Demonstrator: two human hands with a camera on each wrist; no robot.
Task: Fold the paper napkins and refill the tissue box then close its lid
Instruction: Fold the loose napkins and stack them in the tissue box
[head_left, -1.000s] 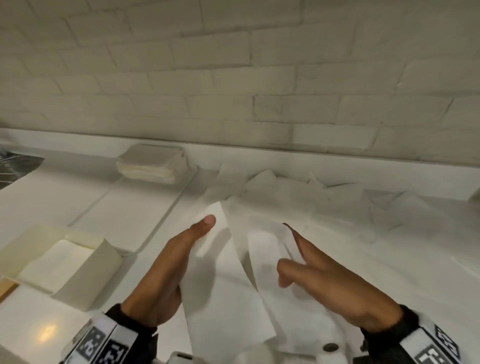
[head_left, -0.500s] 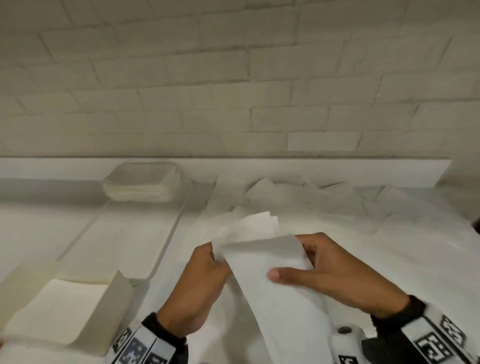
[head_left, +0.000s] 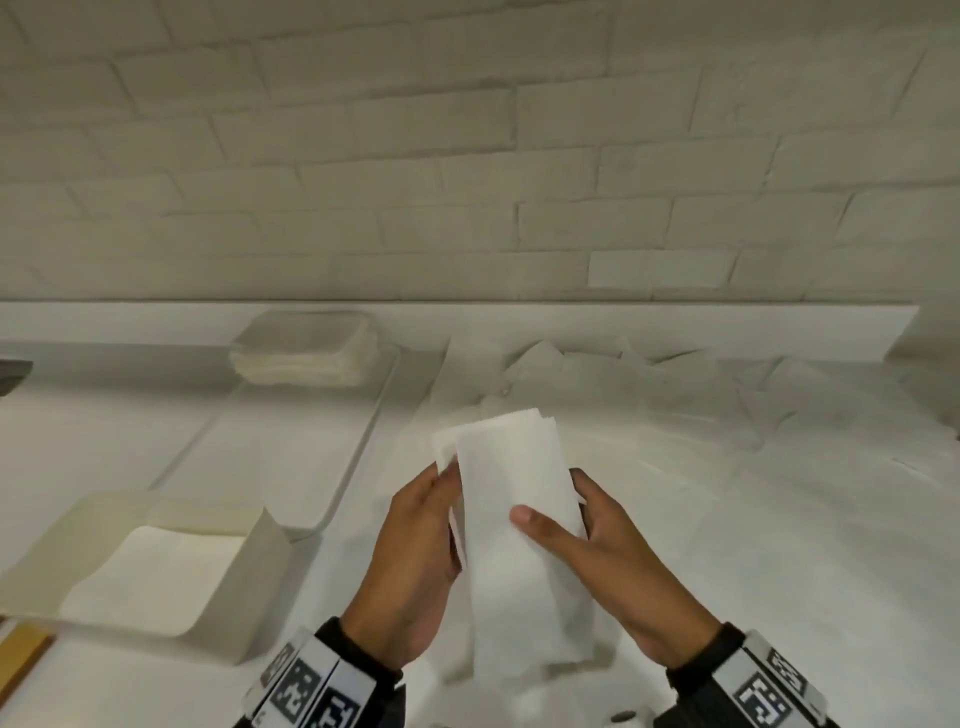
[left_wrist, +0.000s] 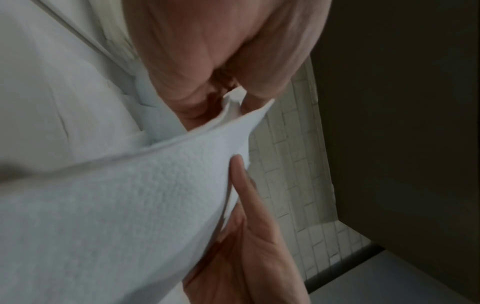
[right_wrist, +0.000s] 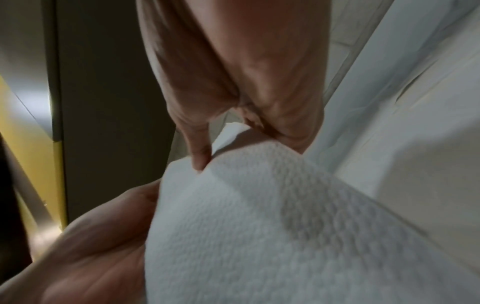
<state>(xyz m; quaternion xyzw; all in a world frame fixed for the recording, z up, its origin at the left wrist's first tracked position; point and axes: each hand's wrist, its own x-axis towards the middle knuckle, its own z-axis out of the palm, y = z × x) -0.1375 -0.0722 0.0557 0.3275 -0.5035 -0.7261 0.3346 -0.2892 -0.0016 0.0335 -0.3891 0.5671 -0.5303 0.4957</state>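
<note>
White worktop (head_left: 779, 545) below brick wall (head_left: 467, 156): left hand (head_left: 410, 556) and right hand (head_left: 618, 566) fingers clamped on folded napkin (head_left: 514, 499); open tissue box (head_left: 249, 566) at left.

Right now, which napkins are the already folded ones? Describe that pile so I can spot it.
Follow the white ledge under the brick wall leftward. At the far end of the long white tray sits the folded stack. It is square and neat, unlike the loose sheets scattered beside it.
</note>
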